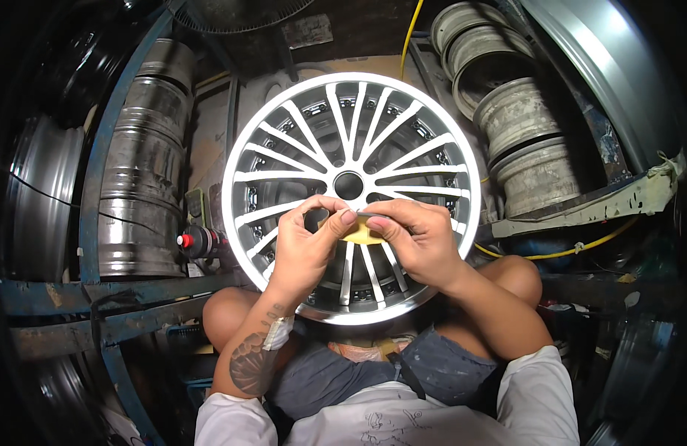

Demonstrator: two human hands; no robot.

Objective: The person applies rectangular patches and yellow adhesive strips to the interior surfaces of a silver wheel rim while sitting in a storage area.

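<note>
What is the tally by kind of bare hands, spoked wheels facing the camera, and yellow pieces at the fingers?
Hands: 2 (left hand, right hand)
Spoked wheel: 1
Yellow piece: 1
Total: 4

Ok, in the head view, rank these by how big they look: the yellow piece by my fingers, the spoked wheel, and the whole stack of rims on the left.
Largest to smallest:
1. Spoked wheel
2. Left stack of rims
3. Yellow piece, though the fingers hide part of it
</note>
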